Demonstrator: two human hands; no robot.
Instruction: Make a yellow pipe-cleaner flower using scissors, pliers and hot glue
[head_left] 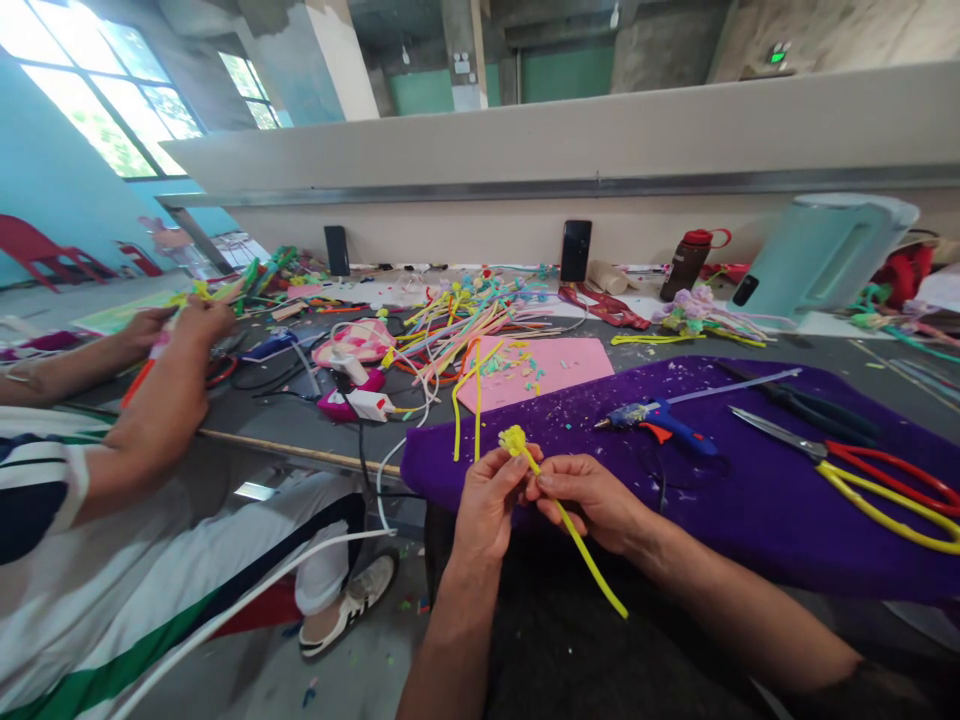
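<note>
Well to the left of the purple mat (720, 500), we see a co-worker's hand (206, 318) at small, bright pieces that we cannot make out clearly. Nearer, past the mat's far left edge, a pile of coloured stems (487, 310) spreads out, and a pink sheet (570, 372) scattered with clippings meets that edge.

Our left hand (489, 497) is over the mat's near edge, closed in a pinch on the yellow stem (589, 563), just under its bunched head (514, 440). Our right hand (592, 492) is just beside it, thumb and fingers closed on the same stem; its tail slants down past the mat's near edge. We cannot tell exactly how the fingertips meet.

We judge the step in hand to be shaping or tightening the stem under that head. The next move would call for a steady left pinch while the right guides the tail, without crushing the bunch.

Farther right, on the mat, lie a blue glue gun (667, 425), dark pliers (821, 410) and scissors (825, 452), none of them in our hands.
</note>
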